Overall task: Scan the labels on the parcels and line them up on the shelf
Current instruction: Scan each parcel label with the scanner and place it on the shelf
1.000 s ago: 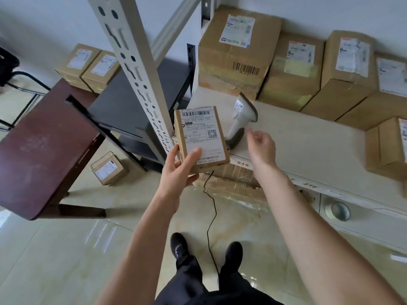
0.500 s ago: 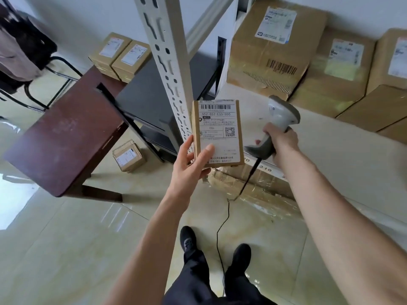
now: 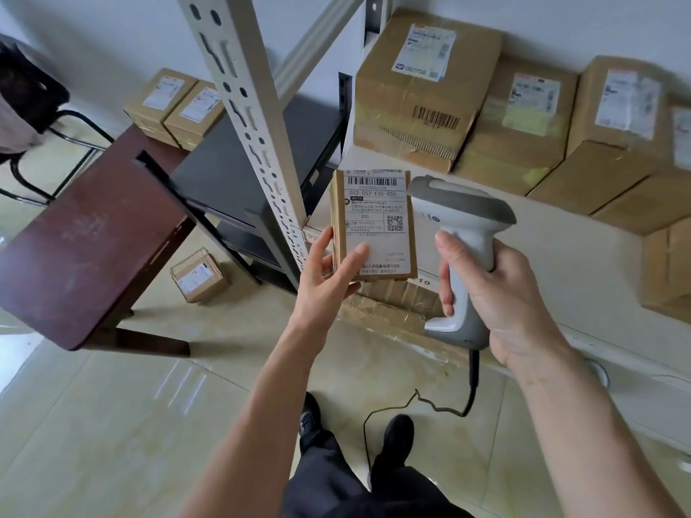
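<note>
Up front in the head cam, I see my left hand [image 3: 329,272] holding a small parcel [image 3: 374,226] upright, label facing me: thumb curled over the label's lower left, fingers wrapped round the back and left edge. Label shows a barcode at top, a QR code at mid-right, and the text "E05". Parcel sits in the air just in front of the shelf [image 3: 561,256] edge, beside the perforated shelf post [image 3: 254,117].

My right hand [image 3: 504,293] grips the scanner [image 3: 460,248] by its handle, fingers curled round the front, palm behind. Scanner head is up and just right of the parcel, nearly touching its right edge; can't tell if they actually meet. Scanner cable [image 3: 441,401] hangs from the handle base and trails across the floor.

On the shelf at the back, a row of bigger parcels [image 3: 422,99] stands against the wall, labels up. Another box [image 3: 669,271] sits at the far right edge, partly cut off.

To the left: a dark red table [image 3: 82,248], a black rack [image 3: 232,170] w/ two small boxes [image 3: 175,102] at its far end, and one small box on the floor [image 3: 198,274]. My shoes [image 3: 396,431] show at the bottom.
</note>
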